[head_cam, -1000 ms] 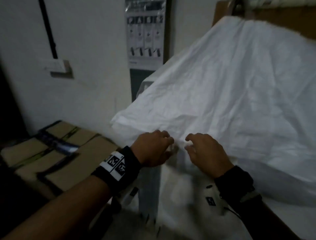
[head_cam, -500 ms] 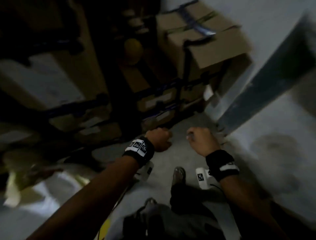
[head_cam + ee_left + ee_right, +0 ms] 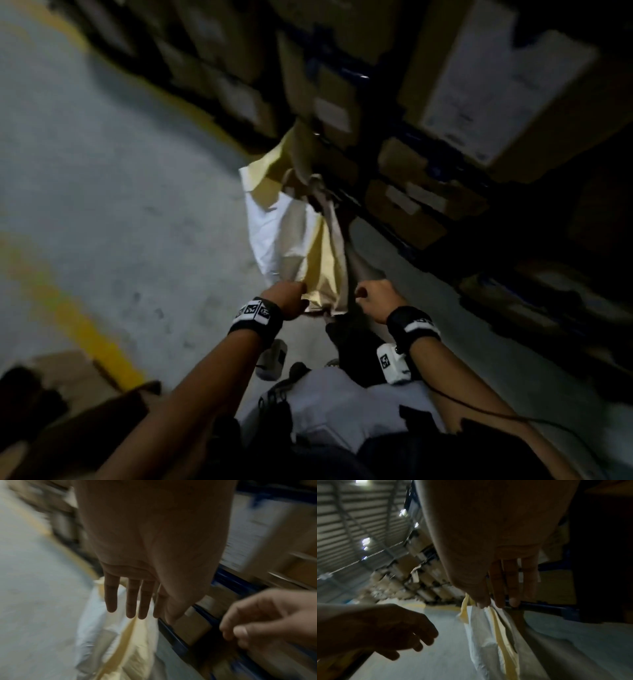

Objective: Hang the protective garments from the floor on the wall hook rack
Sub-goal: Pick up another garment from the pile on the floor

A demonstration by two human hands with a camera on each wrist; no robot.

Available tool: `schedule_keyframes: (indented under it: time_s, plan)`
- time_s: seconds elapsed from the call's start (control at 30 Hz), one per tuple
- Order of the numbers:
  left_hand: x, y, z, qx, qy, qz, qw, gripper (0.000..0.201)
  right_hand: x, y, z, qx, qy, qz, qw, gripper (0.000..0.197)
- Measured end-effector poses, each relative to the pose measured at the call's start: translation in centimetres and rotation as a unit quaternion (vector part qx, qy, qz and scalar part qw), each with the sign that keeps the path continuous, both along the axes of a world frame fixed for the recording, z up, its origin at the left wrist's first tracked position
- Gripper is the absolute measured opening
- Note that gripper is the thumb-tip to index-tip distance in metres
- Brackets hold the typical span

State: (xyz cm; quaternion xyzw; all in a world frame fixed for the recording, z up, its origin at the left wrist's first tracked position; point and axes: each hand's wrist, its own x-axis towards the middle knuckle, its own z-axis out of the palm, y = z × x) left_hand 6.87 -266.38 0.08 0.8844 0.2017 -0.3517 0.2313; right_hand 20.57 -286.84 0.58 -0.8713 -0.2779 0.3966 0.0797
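A crumpled white and pale yellow protective garment (image 3: 287,233) lies on the grey floor against the foot of a storage rack. The left wrist view shows this garment (image 3: 120,649) beneath my left hand (image 3: 135,614), whose fingers are straight and hold nothing. In the head view my left hand (image 3: 294,301) is at the garment's near edge. My right hand (image 3: 363,294) hovers just right of it, over a grey fold. In the right wrist view my right hand (image 3: 496,604) points down at the garment (image 3: 481,628) with nothing visibly gripped. No hook rack is in view.
Stacked cardboard boxes (image 3: 479,85) fill the rack along the right, with a blue beam (image 3: 231,582) low down. A yellow floor line (image 3: 68,308) crosses the concrete on the left. Flat cardboard (image 3: 68,394) lies at lower left. My legs and feet are below the hands.
A second ago both hands were at a white garment hanging by the wall. The view has swung down to the floor, and both hands have come down to the white and yellow garment.
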Motion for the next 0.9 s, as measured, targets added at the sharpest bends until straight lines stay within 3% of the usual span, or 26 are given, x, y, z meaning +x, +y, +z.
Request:
schedule_keyframes:
  time_s: [0.13, 0.37, 0.63, 0.77, 0.9]
  plan:
    - [-0.5, 4.9, -0.9, 0.023, 0.001, 0.13, 0.991, 0.043, 4.0, 7.2, -2.2, -0.015, 0.01, 0.096, 0.995, 0.023]
    - [2.7, 10.5, -2.0, 0.035, -0.002, 0.198, 0.98, 0.044, 11.1, 14.5, -6.4, -0.006, 0.014, 0.138, 0.99, 0.027]
    - [5.5, 16.4, -4.8, 0.004, 0.011, 0.189, 0.982, 0.054, 14.0, 19.2, -7.2, 0.014, -0.025, 0.048, 0.998, 0.038]
    - [7.6, 19.8, -6.6, -0.019, 0.021, 0.154, 0.988, 0.044, 15.3, 21.1, -9.2, 0.01, -0.031, -0.036, 0.999, 0.041]
    - [9.8, 23.9, -10.4, -0.052, 0.018, 0.102, 0.993, 0.043, 17.2, 23.9, -11.4, -0.002, -0.028, -0.116, 0.993, 0.061]
